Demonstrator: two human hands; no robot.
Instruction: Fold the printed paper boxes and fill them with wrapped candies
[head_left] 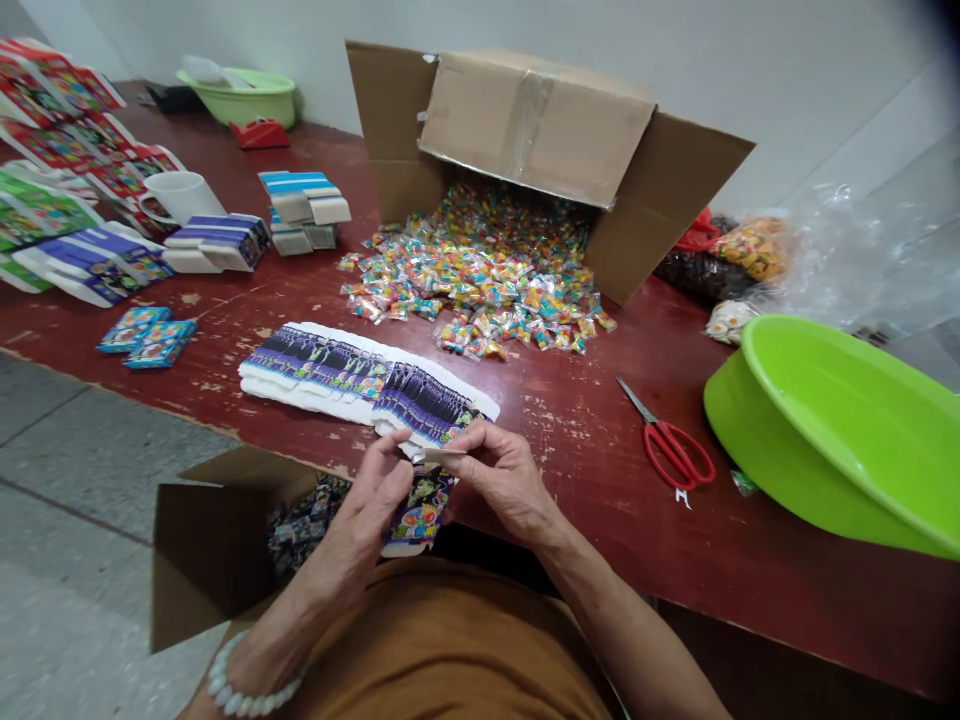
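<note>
A small dark candy box (421,508) with colourful print hangs between my hands at the table's front edge. My left hand (381,487) has its fingers curled along the box's left side, near its top. With thumb and forefinger, my right hand (501,470) pinches the white flap at the top of the same box. Just beyond my fingers, a long row of overlapping flat purple-and-black cartons (330,368) lies on the table. Behind it, many small wrapped candies (487,280) spill out of a cardboard box (536,130) lying on its side.
Red-handled scissors (671,450) and a green basin (847,440) are on the right. Stacked flat cartons (97,260), a white mug (182,197) and small blue boxes (150,337) stand left. Below the table edge, an open carton (206,545) holds several dark packed boxes.
</note>
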